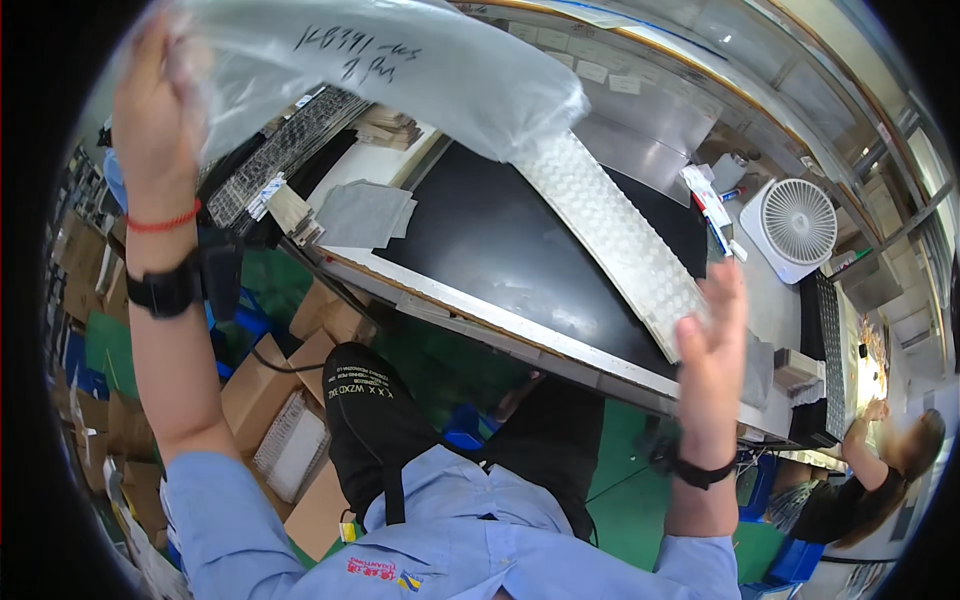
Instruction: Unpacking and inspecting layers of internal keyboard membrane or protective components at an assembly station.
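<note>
My left hand [160, 115] grips the plastic bag [400, 75]; my right hand [712, 335], spread, meets the panel [615, 245] slanting lengthwise toward lower right

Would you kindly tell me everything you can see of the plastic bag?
The plastic bag is long, translucent and whitish, wrinkled, with dark handwriting on it. It is held above the black worktop, its left end in the left hand. Its right end overlaps the pale patterned strip; whether the strip runs inside is unclear.

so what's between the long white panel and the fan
In the head view, between panel and fan lie part of the black mat and some pens.
</note>
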### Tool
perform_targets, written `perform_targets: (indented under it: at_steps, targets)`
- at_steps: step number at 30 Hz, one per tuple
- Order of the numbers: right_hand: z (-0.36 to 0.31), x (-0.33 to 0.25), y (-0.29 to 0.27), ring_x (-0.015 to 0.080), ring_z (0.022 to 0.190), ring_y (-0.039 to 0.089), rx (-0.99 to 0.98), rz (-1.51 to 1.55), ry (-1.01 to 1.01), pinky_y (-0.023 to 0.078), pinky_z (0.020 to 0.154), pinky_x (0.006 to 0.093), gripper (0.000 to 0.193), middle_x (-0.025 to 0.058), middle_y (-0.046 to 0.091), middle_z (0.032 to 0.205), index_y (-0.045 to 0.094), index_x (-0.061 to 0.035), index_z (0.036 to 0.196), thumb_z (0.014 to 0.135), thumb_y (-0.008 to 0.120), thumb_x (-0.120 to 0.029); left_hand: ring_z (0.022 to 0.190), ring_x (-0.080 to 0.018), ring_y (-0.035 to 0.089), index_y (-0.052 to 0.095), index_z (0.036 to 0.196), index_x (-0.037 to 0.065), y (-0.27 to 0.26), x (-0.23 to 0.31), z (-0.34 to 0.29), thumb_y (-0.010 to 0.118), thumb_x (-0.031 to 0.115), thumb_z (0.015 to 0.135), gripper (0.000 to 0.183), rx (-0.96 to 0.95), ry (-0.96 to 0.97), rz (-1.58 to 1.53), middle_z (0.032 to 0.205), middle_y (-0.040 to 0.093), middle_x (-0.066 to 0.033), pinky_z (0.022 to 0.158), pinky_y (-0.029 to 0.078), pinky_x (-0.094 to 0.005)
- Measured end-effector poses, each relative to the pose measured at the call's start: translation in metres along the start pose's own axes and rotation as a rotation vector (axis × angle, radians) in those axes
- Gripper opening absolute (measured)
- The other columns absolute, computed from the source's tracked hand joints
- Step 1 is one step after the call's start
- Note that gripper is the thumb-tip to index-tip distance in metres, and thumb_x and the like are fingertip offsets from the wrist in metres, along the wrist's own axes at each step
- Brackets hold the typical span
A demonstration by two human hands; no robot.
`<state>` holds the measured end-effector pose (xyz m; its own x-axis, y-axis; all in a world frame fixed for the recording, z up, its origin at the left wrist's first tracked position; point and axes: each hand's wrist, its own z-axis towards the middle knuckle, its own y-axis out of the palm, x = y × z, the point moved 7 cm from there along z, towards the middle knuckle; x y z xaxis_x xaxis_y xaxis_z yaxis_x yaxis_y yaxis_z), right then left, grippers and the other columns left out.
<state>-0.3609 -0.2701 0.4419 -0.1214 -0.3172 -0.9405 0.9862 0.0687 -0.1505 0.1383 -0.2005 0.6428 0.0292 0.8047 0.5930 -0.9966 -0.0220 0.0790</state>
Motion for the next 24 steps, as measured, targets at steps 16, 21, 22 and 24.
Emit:
perform_targets:
  at_steps: [16,21,22,24]
  targets:
    - [0.039,0.044,0.027,0.0096,0.075,0.063,-0.308,0.37,0.232,0.047,0.064,0.023,0.028,0.0052,0.066,0.098,0.06,-0.0053,0.116,0.088,0.062,-0.006,0.102,-0.0164,0.061,0.057,0.124,0.001,-0.035,-0.146,-0.162,0.047,0.024,0.101,0.034,0.491,-0.65,0.071,0.114,0.063,-0.0059,0.091,0.048,-0.0296]
    - [0.061,0.046,-0.064,0.0044,0.058,0.052,-0.034,0.42,0.177,0.038,0.047,0.0201,0.012,0.0023,0.065,0.085,0.063,-0.0064,0.093,0.088,0.054,-0.001,0.118,-0.0207,0.054,0.048,0.132,-0.001,0.011,-0.202,-0.171,0.049,0.024,0.099,0.042,0.443,-0.867,-0.304,0.13,0.055,-0.0119,0.103,0.042,-0.0328]
    - [0.074,0.069,-0.101,0.0076,0.067,0.057,0.075,0.419,0.108,0.045,0.057,0.0219,0.013,0.0029,0.065,0.087,0.063,-0.0053,0.093,0.088,0.052,0.0,0.118,-0.0207,0.054,0.048,0.132,-0.001,0.03,-0.206,-0.163,0.049,0.024,0.099,0.042,0.435,-0.867,-0.313,0.13,0.055,-0.0119,0.103,0.042,-0.0328]
    - [0.077,0.062,-0.132,0.024,0.102,0.061,0.077,0.086,-0.004,0.047,0.09,0.0366,0.026,0.0123,0.064,0.11,0.062,0.0015,0.11,0.094,0.046,-0.013,0.128,-0.0271,0.046,0.037,0.14,0.0,0.077,-0.207,-0.149,0.051,0.025,0.098,0.051,0.166,-0.847,-0.577,0.14,0.045,-0.017,0.108,0.037,-0.0386]
